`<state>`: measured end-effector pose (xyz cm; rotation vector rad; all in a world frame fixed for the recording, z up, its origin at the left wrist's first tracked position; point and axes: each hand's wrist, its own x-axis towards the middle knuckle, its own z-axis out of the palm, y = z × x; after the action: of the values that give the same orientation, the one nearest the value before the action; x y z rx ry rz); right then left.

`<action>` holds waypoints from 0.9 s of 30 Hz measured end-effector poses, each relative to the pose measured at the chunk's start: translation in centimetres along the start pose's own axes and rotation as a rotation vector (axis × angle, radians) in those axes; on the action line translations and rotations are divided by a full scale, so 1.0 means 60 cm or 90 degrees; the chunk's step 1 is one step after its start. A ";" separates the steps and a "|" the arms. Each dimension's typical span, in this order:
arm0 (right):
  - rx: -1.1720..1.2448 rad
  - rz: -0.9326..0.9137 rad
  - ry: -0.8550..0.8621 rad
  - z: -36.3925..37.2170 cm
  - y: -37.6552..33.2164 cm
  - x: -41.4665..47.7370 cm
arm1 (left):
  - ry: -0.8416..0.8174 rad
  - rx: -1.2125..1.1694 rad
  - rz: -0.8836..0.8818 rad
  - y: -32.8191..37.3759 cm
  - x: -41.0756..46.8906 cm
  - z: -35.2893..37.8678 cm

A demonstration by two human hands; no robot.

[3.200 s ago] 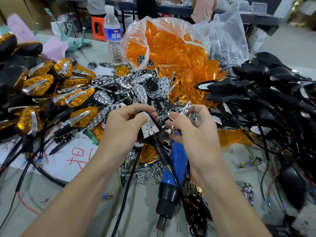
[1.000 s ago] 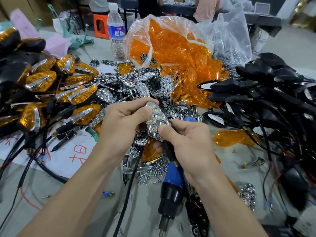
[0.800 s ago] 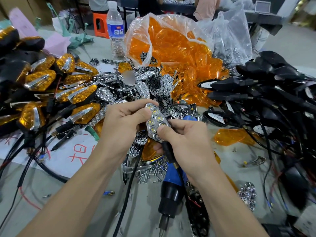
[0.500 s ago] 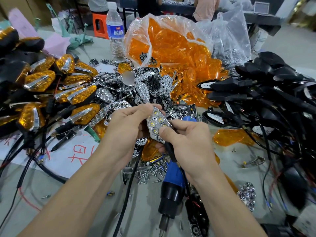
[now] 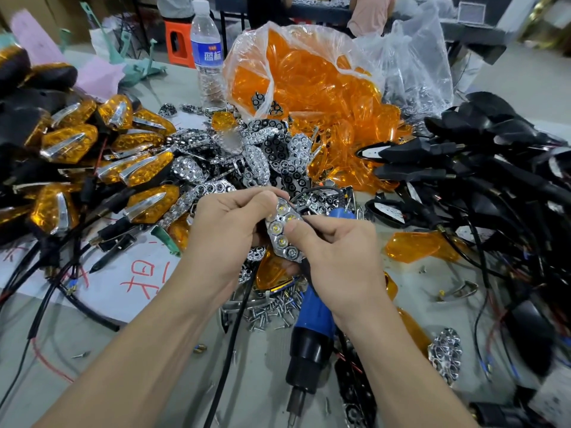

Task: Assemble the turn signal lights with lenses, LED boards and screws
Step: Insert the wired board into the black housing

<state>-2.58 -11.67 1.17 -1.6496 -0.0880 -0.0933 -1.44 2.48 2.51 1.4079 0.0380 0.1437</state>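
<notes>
**Both hands holding a chrome light plate above the table**

The left hand [image 5: 228, 230] and right hand [image 5: 336, 251] are meeting at the centre of the view, just above the table [image 5: 148, 350]. Between them they are holding a chrome plate [image 5: 281, 239] with small yellow lights showing in its honeycomb cells. The plate is standing tilted, its face toward the camera.

The left fingers [image 5: 262, 199] are curling round the plate's upper end and pinching it. The right thumb is pressing on the plate's face, with the other right fingers [image 5: 327, 225] curling behind its edge.

A pile of screws [image 5: 268, 308] is lying directly below the hands, beside a blue electric screwdriver [image 5: 312, 329] that is lying on the table. A clear bag of orange lenses [image 5: 309, 75] is spilling open behind a heap of loose chrome plates [image 5: 256, 156]. Finished lights [image 5: 71, 143] are lying piled at the left and black housings [image 5: 463, 149] with wires at the right. A water bottle [image 5: 205, 50] is standing upright beside the bag.
</notes>
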 end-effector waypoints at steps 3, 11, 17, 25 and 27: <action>0.032 0.000 0.009 -0.001 0.000 0.001 | -0.040 -0.014 -0.037 0.001 0.001 -0.001; -0.053 -0.038 0.022 0.003 0.001 -0.003 | 0.006 -0.009 -0.003 0.000 0.001 -0.004; -0.108 -0.049 -0.022 -0.003 0.001 0.000 | 0.015 0.011 0.028 -0.010 0.003 -0.003; 0.072 -0.021 0.019 -0.016 0.009 0.009 | -0.142 -0.043 -0.073 -0.011 -0.002 0.006; 0.069 -0.022 0.024 -0.017 0.010 0.008 | -0.135 -0.053 -0.058 -0.011 -0.005 0.009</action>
<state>-2.05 -12.72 0.73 -1.5378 -0.0914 -0.1447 -1.64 1.78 1.93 1.3294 -0.0794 -0.0789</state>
